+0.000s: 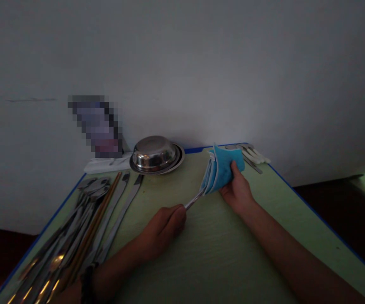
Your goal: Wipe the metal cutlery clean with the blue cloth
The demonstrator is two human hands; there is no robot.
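My left hand (165,228) is closed around the handle of a metal utensil (195,200), held slanting above the middle of the table. The utensil's far end is hidden inside a folded blue cloth (225,166) with pale edging, so its kind does not show. My right hand (238,191) grips the cloth from the right, thumb on top and fingers underneath. Below my left forearm lies a row of cutlery: spoons (98,188), a pair of brown chopsticks (106,207) and two table knives (128,207).
Stacked metal bowls (155,154), the top one upside down, stand at the back. A blurred upright object (98,126) leans near the wall (201,63) on a white cloth (106,164). More cutlery (254,154) with pale handles lies back right. The green table (214,253) has blue edges.
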